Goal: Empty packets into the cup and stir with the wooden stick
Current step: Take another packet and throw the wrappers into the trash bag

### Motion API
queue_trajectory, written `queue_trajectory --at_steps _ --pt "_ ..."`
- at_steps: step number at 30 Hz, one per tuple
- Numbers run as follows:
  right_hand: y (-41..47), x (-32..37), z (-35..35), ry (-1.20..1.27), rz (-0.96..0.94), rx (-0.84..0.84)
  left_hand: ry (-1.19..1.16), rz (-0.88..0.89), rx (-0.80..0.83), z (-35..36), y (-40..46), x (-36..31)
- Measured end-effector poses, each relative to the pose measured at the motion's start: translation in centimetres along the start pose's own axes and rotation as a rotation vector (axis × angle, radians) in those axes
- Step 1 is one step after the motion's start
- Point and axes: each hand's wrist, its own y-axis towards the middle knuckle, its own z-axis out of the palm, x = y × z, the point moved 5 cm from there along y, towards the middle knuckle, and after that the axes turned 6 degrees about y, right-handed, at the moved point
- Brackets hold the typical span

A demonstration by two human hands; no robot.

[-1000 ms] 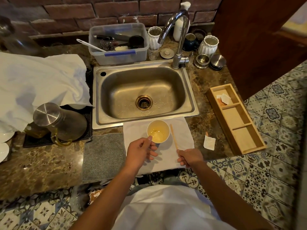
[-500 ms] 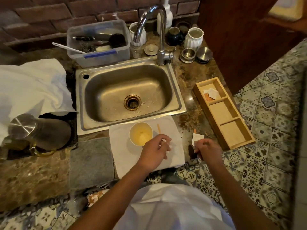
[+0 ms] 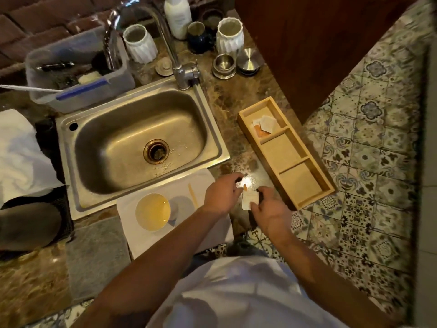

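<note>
A white cup [image 3: 152,211] with yellowish liquid stands on a white napkin [image 3: 182,185] at the counter's front edge. The wooden stick [image 3: 192,195] lies on the napkin to the right of the cup. Both hands hold a small white packet [image 3: 249,200] above the counter, right of the napkin. My left hand [image 3: 222,192] pinches the packet's upper corner. My right hand [image 3: 269,211] grips its lower part. More packets [image 3: 264,124] lie in the far compartment of a wooden tray [image 3: 305,185].
A steel sink [image 3: 139,143] with a tap [image 3: 170,43] sits behind the napkin. A plastic bin, white jars and metal lids line the back wall. A grey mat [image 3: 97,254] and a dark kettle [image 3: 28,221] are to the left. Patterned floor tiles lie to the right.
My left hand left the cup and crossed to the right. My right hand picked the packet off the counter, and both hands now hold it. The camera turned right.
</note>
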Motion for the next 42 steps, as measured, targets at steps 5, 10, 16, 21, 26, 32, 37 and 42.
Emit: queue_trajectory --at_steps 5,10,16,21,26,32,37,42 --pt "0.7 -0.8 0.3 0.013 -0.004 0.041 0.148 0.009 0.075 1.4 1.2 -0.5" --pt "1.1 -1.1 0.0 0.042 -0.015 0.034 0.213 0.024 0.100 2.0 1.5 -0.5" --pt "1.3 -1.3 -0.2 0.066 -0.009 0.035 0.305 0.084 0.089 2.3 1.8 -0.8" --pt "1.4 -1.2 -0.1 0.050 -0.019 0.050 0.372 0.092 0.110 2.8 1.6 -1.5" --pt "1.5 -0.9 0.0 -0.016 -0.053 0.084 0.326 0.029 0.103 3.0 1.4 -1.4" --pt "2.0 -0.4 -1.5 0.046 -0.079 0.044 0.079 -0.130 -0.038 1.5 -0.6 0.0" --pt "2.9 0.9 -3.8 0.226 -0.054 0.091 -0.085 -0.158 -0.210 -0.2 -4.1 1.0" --pt "2.8 4.0 -6.0 0.293 -0.226 0.055 -0.299 -0.195 -0.245 -0.8 -8.7 2.3"
